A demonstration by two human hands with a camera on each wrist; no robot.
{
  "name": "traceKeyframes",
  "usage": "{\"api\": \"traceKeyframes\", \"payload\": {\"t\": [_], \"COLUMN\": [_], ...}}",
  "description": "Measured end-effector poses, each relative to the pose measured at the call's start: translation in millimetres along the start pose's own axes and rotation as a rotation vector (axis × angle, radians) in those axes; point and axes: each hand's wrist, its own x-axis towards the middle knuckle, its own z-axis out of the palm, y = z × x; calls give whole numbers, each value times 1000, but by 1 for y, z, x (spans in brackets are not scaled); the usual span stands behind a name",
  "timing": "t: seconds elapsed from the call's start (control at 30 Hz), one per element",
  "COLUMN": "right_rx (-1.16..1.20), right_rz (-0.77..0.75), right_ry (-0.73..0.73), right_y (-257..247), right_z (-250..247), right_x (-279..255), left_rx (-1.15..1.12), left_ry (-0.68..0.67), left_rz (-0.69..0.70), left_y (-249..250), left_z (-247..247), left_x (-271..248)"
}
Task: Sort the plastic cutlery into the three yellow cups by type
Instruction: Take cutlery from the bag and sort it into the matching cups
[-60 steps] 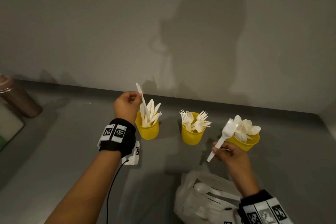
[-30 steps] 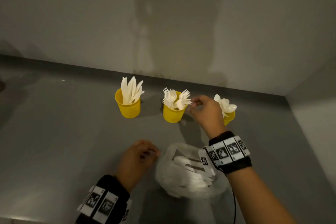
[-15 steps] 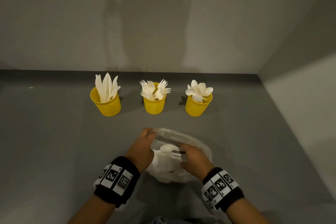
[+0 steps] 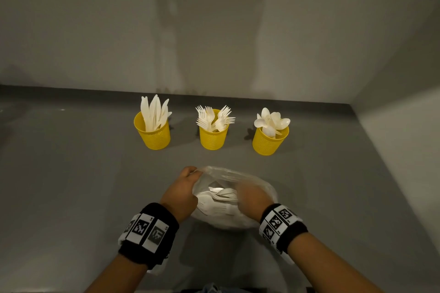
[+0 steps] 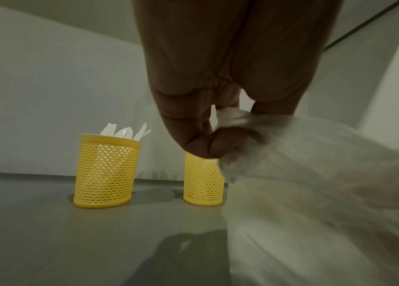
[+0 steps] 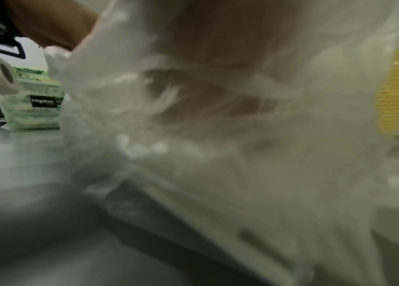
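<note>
Three yellow mesh cups stand in a row at the back: the knife cup (image 4: 152,135) on the left, the fork cup (image 4: 212,138) in the middle, the spoon cup (image 4: 269,141) on the right. In front of them lies a clear plastic bag (image 4: 262,188) with white cutlery (image 4: 221,194) inside. My left hand (image 4: 190,172) pinches the bag's left edge; in the left wrist view its fingers (image 5: 218,143) are curled on the plastic (image 5: 316,193). My right hand (image 4: 250,194) is inside the bag's mouth, motion-blurred, so its grip is unclear.
The grey counter (image 4: 71,185) meets a wall behind the cups and a side wall (image 4: 404,150) on the right. In the right wrist view a green Megabox package (image 6: 36,100) stands farther left on the counter.
Both hands left the cups, the knife and spoon no longer in them, and came back to the bag. The left hand took hold of its edge; the right is now moving inside it.
</note>
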Motion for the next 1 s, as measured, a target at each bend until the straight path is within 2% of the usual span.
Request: {"api": "traceKeyframes", "payload": {"t": [0.33, 0.53, 0.73, 0.9, 1.0], "right_rx": [-232, -179, 112, 498, 653], "right_rz": [-126, -187, -362, -308, -259], "right_ry": [-29, 17, 65, 129, 183], "right_y": [-22, -23, -3, 1, -4], "right_z": [-2, -10, -26, -35, -41], "right_x": [16, 6, -18, -25, -32], "left_rx": [31, 11, 50, 104, 110], "left_ry": [9, 32, 11, -17, -22], "left_rz": [-75, -88, -122, -145, -175], "left_y": [-13, -16, -36, -43, -45], "left_z": [-8, -14, -23, -23, -24], "left_x": [-3, 1, 2, 1, 0]}}
